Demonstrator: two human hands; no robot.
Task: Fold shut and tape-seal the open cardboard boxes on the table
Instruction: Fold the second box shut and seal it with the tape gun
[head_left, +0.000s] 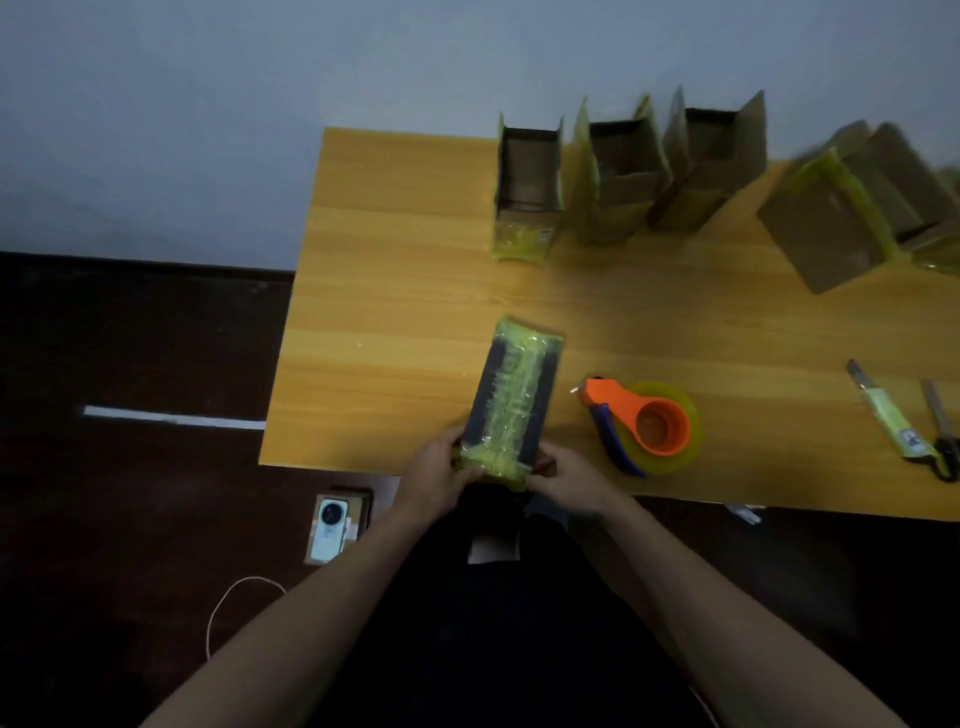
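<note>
A closed cardboard box (511, 400) covered in yellowish tape lies at the table's front edge. My left hand (439, 470) grips its near left corner, and my right hand (563, 480) grips its near right corner. An orange tape dispenser (647, 423) with a yellowish roll lies just right of the box. Three open boxes (530, 176) (618, 176) (711, 166) stand with flaps up along the table's far edge. Further right sits a closed taped box (826, 223).
The wooden table (395, 291) ends at its left edge near my left hand. A box cutter (883, 410) and scissors (943, 431) lie at the right. On the dark floor are a phone (330, 530), a white cable (234, 603) and a white strip (174, 418).
</note>
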